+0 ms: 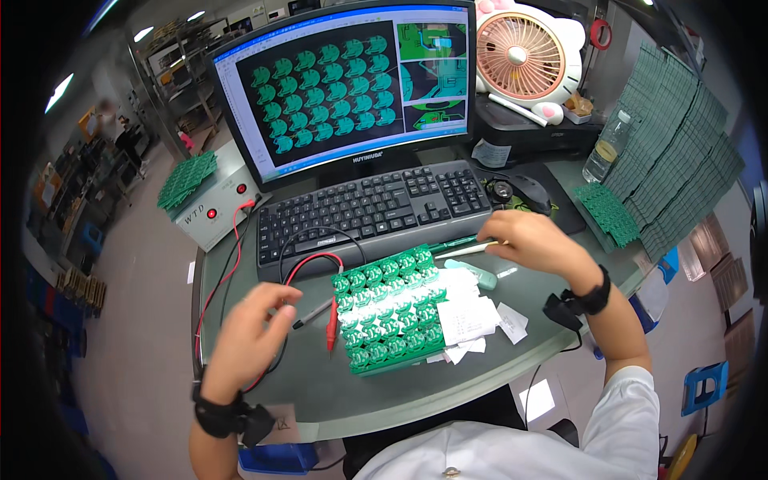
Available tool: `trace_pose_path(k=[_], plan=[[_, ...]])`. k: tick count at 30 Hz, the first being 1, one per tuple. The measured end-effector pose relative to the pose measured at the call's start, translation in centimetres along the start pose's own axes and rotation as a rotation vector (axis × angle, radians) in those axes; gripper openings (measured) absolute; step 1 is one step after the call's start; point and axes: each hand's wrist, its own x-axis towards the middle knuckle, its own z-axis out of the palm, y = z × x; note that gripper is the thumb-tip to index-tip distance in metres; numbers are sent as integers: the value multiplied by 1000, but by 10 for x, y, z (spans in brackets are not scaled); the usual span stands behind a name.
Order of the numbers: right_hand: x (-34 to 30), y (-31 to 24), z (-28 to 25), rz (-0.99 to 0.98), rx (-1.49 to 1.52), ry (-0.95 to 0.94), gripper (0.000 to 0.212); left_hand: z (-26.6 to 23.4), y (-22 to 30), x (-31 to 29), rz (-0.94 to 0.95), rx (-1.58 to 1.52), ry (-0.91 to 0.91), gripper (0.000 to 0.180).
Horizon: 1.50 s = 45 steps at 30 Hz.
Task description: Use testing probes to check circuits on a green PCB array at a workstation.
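A stacked panel of green circuit boards (390, 316) with rows of round units lies on the desk before me. My left hand (250, 332) hovers left of it, fingers loosely bent and thumb apart, holding nothing visible. Beside that hand are a grey pen (314, 313) and a red test probe (332, 326). My right hand (532, 242), beyond the panel's far right corner, pinches the end of a thin pale stick (468, 250). A dark green pen (456, 242) lies alongside it. White paper slips (466, 320) overlap the panel's right edge, near a pale green marker (478, 276).
Behind the panel stand a black keyboard (376, 210) and a monitor (332, 88). A white box (214, 208) with red sockets is at left. At right are a mouse (528, 192), a bottle (606, 148), a small green board stack (608, 214) and tall stacked boards (680, 136).
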Motion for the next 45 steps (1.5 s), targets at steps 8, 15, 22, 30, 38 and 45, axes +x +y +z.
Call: trace_pose_path(k=[8, 15, 22, 30, 38, 45], plan=[[-9, 17, 39, 23, -394, -107, 9, 59, -40, 10, 103, 690, -57, 48], [-11, 11, -13, 196, 156, 196, 17, 64, -35, 13, 119, 753, -125, 36], [1, -2, 12, 71, 397, -44, 24, 34, -54, 6, -179, 286, -110, 25], [7, 11, 26, -40, 16, -238, 31, -29, -60, -39, -175, -1710, 192, 19], [24, 20, 35, -143, 199, -109, 12, -19, -14, -16, 418, -1884, 253, 13], [28, -5, 71, -222, 40, -113, 11, 0, 14, 49, 681, -1833, -122, 13]])
